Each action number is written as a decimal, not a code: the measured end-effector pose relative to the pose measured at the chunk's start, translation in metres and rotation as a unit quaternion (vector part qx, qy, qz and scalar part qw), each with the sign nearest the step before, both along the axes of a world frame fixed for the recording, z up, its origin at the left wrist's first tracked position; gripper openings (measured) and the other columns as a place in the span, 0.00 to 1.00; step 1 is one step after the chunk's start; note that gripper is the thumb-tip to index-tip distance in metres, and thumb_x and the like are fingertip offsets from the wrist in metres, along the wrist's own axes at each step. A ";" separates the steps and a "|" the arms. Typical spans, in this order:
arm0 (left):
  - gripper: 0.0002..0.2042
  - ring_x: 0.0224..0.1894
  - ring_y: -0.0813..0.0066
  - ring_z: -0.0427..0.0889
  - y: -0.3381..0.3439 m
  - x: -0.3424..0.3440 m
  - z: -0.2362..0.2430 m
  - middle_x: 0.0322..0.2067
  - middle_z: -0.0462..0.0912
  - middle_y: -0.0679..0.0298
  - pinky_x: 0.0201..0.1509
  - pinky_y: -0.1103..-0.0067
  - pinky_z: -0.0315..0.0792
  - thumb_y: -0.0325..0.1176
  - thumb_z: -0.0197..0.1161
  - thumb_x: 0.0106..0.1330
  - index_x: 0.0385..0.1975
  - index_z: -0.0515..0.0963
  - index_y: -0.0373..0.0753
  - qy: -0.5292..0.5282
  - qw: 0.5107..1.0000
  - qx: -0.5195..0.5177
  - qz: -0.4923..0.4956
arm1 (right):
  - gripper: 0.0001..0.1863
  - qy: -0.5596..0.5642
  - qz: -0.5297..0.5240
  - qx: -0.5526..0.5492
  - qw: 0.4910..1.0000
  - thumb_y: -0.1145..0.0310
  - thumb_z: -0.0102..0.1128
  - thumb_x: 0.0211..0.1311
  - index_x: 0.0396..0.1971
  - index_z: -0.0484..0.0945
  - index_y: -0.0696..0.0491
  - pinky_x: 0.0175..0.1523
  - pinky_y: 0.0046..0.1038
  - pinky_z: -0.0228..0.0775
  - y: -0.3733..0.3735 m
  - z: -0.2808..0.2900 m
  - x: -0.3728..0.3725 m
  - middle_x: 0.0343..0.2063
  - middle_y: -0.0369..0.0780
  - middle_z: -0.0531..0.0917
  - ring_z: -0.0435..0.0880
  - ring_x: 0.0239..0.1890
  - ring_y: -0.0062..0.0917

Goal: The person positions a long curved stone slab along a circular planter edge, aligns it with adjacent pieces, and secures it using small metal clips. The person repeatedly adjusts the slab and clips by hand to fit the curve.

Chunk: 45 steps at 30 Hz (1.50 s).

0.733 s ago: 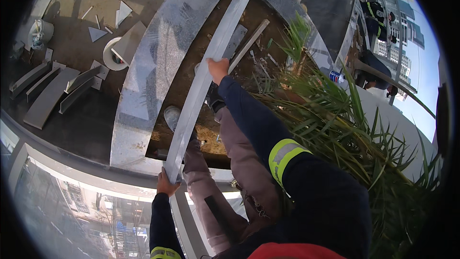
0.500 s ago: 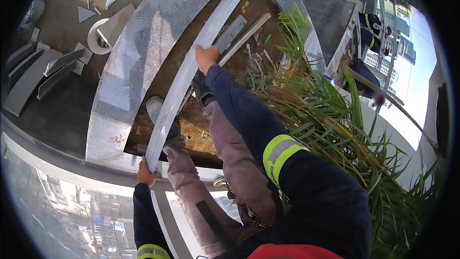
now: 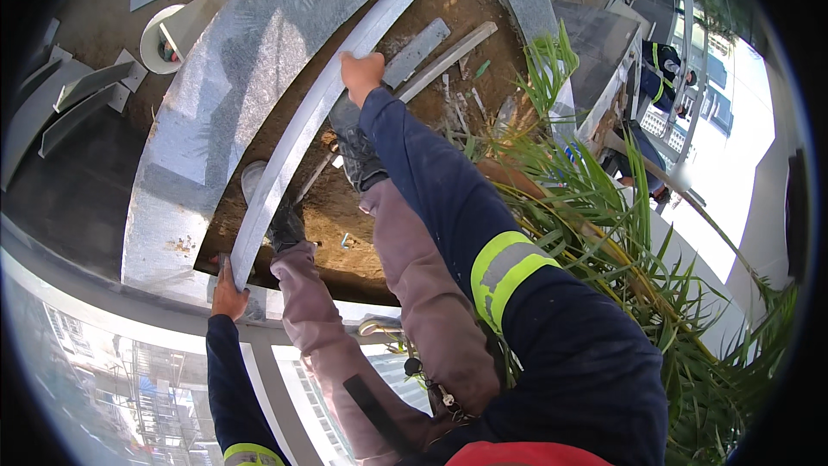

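Observation:
A long pale grey strip (image 3: 296,138) with a lengthwise ridge slants over a dirt-filled planter bed (image 3: 341,250), near its curved speckled grey stone border (image 3: 194,147). My right hand (image 3: 362,76) is wrapped on the strip at its upper middle, thumb over the top. My left hand (image 3: 230,293) grips the strip’s lower end beside the near border. My legs stand beneath it, boots in the dirt. A short grey slab (image 3: 414,52) and a narrow batten (image 3: 448,60) lie in the bed.
Palm fronds (image 3: 604,233) fill the right side. At upper left are curved grey pieces (image 3: 90,86), a white bucket (image 3: 162,59) and offcuts. Co-workers (image 3: 660,73) in reflective-banded dark clothing are at upper right. A glass panel (image 3: 95,354) runs along the lower left.
Both my hands have moved left with the strip in the view, the right one also upward. The surroundings have shifted leftward in the picture too.

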State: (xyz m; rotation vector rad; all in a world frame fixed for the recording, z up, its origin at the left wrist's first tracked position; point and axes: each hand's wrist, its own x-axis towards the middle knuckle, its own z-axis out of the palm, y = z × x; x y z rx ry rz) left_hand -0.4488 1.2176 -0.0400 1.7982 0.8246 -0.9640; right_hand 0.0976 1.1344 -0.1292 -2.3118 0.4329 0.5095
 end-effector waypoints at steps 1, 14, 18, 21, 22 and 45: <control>0.51 0.65 0.34 0.71 0.000 -0.003 -0.001 0.67 0.66 0.34 0.68 0.57 0.70 0.25 0.73 0.52 0.76 0.50 0.31 0.009 1.000 -0.003 0.006 | 0.21 0.003 0.010 -0.012 1.000 0.65 0.73 0.55 0.38 0.79 0.69 0.52 0.43 0.77 0.003 0.002 0.000 0.42 0.59 0.86 0.86 0.48 0.51; 0.48 0.66 0.33 0.70 0.047 0.001 -0.027 0.67 0.66 0.33 0.70 0.56 0.69 0.29 0.73 0.57 0.77 0.52 0.39 -0.020 0.999 0.008 0.035 | 0.19 0.147 0.080 0.133 0.977 0.68 0.67 0.68 0.24 0.67 0.59 0.40 0.45 0.91 0.017 0.034 0.022 0.27 0.39 0.72 0.81 0.31 0.29; 0.45 0.61 0.37 0.75 0.063 0.010 -0.038 0.62 0.73 0.38 0.65 0.58 0.72 0.35 0.72 0.59 0.76 0.55 0.37 -0.036 0.999 0.021 0.011 | 0.19 0.191 0.146 0.157 0.958 0.64 0.65 0.71 0.29 0.66 0.59 0.43 0.40 0.91 -0.001 0.037 0.017 0.36 0.44 0.73 0.85 0.37 0.35; 0.45 0.60 0.39 0.77 0.060 0.010 -0.038 0.60 0.75 0.41 0.64 0.59 0.72 0.37 0.72 0.59 0.76 0.56 0.37 -0.007 0.999 0.035 0.000 | 0.18 0.243 0.178 0.147 0.942 0.63 0.64 0.72 0.33 0.67 0.61 0.45 0.36 0.91 0.003 0.046 -0.011 0.43 0.48 0.74 0.86 0.44 0.38; 0.45 0.60 0.40 0.77 0.059 0.012 -0.037 0.61 0.75 0.41 0.65 0.59 0.72 0.38 0.72 0.59 0.76 0.56 0.38 -0.008 0.999 0.036 -0.001 | 0.18 0.263 0.175 0.141 0.938 0.63 0.63 0.72 0.35 0.68 0.62 0.45 0.36 0.91 0.005 0.048 -0.021 0.45 0.50 0.74 0.86 0.46 0.39; 0.38 0.61 0.51 0.79 0.042 0.009 -0.029 0.59 0.79 0.50 0.64 0.55 0.69 0.49 0.67 0.63 0.73 0.64 0.42 -0.014 0.993 0.103 0.050 | 0.26 0.346 0.070 0.203 0.913 0.67 0.61 0.75 0.60 0.65 0.70 0.55 0.46 0.86 0.013 0.015 -0.060 0.53 0.50 0.76 0.82 0.53 0.44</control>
